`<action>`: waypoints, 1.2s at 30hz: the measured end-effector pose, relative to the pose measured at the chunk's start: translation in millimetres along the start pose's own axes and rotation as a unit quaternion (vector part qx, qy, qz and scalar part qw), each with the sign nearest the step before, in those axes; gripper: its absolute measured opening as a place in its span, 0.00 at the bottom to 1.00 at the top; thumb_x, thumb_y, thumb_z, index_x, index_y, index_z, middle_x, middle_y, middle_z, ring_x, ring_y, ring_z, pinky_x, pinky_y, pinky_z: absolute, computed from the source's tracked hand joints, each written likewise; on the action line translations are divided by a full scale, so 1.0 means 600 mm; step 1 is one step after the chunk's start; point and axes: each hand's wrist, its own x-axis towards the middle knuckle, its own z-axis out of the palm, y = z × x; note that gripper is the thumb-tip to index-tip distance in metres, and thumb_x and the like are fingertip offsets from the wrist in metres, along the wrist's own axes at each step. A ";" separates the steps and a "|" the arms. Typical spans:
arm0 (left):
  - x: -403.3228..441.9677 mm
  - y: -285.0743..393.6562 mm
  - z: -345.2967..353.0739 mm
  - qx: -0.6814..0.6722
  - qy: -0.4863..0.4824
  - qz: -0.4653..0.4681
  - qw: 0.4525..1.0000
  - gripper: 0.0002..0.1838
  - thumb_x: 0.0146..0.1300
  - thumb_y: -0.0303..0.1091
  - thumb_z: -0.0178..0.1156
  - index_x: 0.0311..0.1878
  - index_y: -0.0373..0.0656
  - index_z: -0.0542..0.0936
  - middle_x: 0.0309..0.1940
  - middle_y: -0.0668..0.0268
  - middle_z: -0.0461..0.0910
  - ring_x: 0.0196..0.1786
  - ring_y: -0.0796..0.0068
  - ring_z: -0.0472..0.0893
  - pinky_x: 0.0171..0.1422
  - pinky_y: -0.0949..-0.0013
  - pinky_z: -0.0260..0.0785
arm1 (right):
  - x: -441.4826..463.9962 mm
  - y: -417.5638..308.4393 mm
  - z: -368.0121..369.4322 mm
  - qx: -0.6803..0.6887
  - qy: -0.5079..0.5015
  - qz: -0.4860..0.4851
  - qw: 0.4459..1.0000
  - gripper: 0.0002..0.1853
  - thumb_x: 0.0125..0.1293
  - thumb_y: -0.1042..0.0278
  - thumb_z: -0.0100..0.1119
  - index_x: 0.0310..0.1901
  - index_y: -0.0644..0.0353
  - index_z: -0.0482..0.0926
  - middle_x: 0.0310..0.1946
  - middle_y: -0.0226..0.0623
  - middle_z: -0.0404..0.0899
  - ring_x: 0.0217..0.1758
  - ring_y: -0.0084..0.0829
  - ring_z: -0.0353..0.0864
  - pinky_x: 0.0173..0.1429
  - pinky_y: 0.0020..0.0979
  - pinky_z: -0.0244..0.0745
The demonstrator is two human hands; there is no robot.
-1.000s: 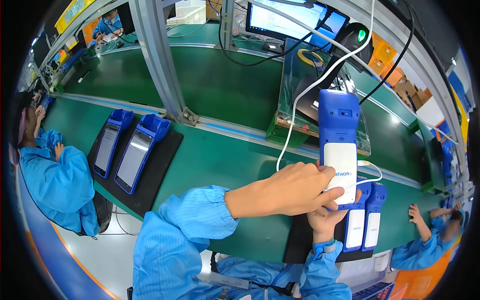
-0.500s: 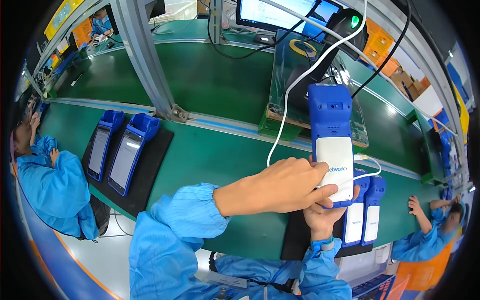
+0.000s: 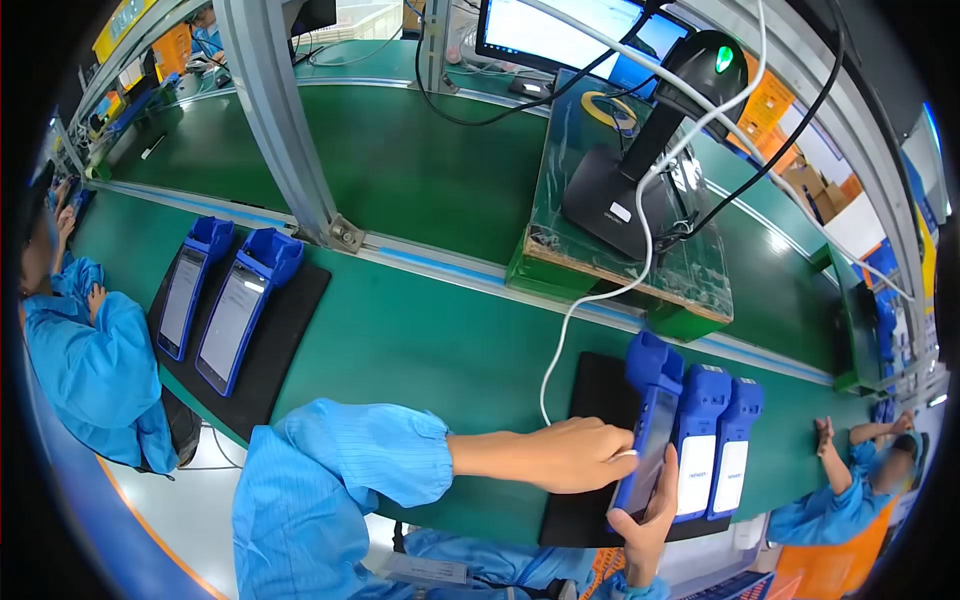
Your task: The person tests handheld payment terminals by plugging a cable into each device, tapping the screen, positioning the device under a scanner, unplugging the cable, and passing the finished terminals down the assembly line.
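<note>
My right hand [image 3: 650,512] grips a blue handheld payment terminal [image 3: 655,430] from below, thumb on one side and fingers on the other. Its dark screen side now shows, tilted. At the terminal's left edge is my left hand [image 3: 585,455], closed on the end of a white cable [image 3: 562,350]; a bit of white plug shows at the fingertips. Whether the plug sits in the terminal, I cannot tell. Just right of it, two more terminals, one [image 3: 697,450] beside another [image 3: 737,445], lie white back up on a black mat [image 3: 600,385].
Two terminals, one [image 3: 228,330] beside another [image 3: 187,305], lie screen up on a left-hand black mat [image 3: 290,330]. A barcode scanner on a stand [image 3: 630,200] sits on a raised green block [image 3: 560,245]. A metal post [image 3: 280,120] rises behind. Co-workers sit on both sides [image 3: 90,350].
The terminal has come down from in front of the scanner toward the right mat and turned from its white back to its screen side. Both hands moved down with it.
</note>
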 end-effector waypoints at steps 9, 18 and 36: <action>0.007 -0.084 0.064 -0.082 0.077 0.035 0.993 0.15 0.71 0.40 0.46 0.38 0.37 0.74 0.27 0.51 0.77 0.33 0.50 0.79 0.35 0.56 0.68 | -0.006 0.000 -0.020 0.267 -0.078 0.133 0.951 0.49 0.45 0.74 0.61 0.70 0.67 0.45 0.64 0.55 0.61 0.67 0.51 0.65 0.68 0.58 0.62; 0.010 -0.089 0.060 -0.184 0.053 -0.030 0.981 0.13 0.69 0.35 0.51 0.31 0.36 0.75 0.13 0.63 0.67 0.17 0.77 0.65 0.22 0.67 0.54 | 0.007 0.019 -0.036 0.216 -0.122 0.124 0.961 0.50 0.46 0.79 0.58 0.71 0.62 0.43 0.63 0.58 0.63 0.62 0.55 0.71 0.62 0.54 0.72; -0.030 -0.077 0.008 0.143 0.161 -0.061 0.975 0.25 0.47 0.48 0.73 0.33 0.36 0.75 0.29 0.58 0.78 0.32 0.58 0.79 0.34 0.61 0.69 | -0.002 -0.031 -0.032 0.055 -0.039 0.055 0.996 0.40 0.67 0.47 0.46 0.71 0.67 0.48 0.63 0.55 0.61 0.60 0.46 0.71 0.62 0.38 0.67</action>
